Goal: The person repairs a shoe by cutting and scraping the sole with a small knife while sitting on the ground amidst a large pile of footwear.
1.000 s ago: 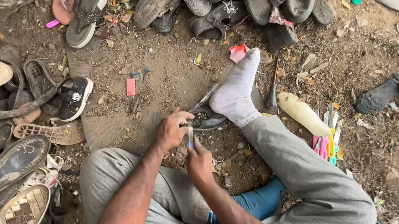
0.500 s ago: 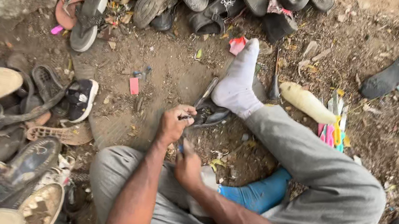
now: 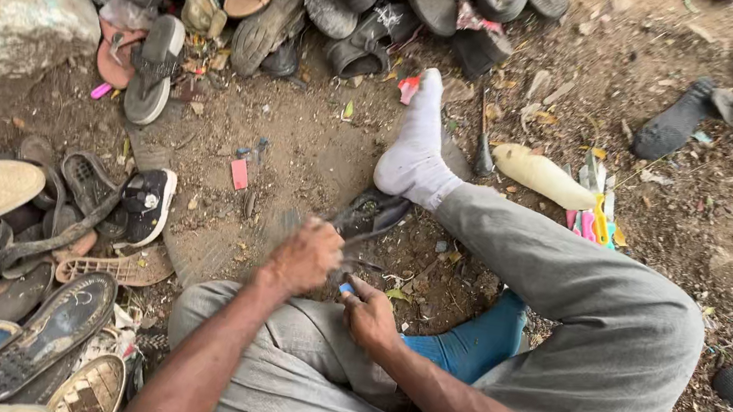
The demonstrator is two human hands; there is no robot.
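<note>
— What's in your hands?

— My left hand (image 3: 309,256) is blurred, clenched on a dark sole (image 3: 370,214); my right hand (image 3: 367,311) pinches a small tool (image 3: 345,287) just under it.

— Advice?

— Short strokes, sole pinned against my foot (image 3: 415,150). Legs hem me in; bare dirt (image 3: 298,143) lies ahead, shoes (image 3: 17,280) crowd left.
</note>
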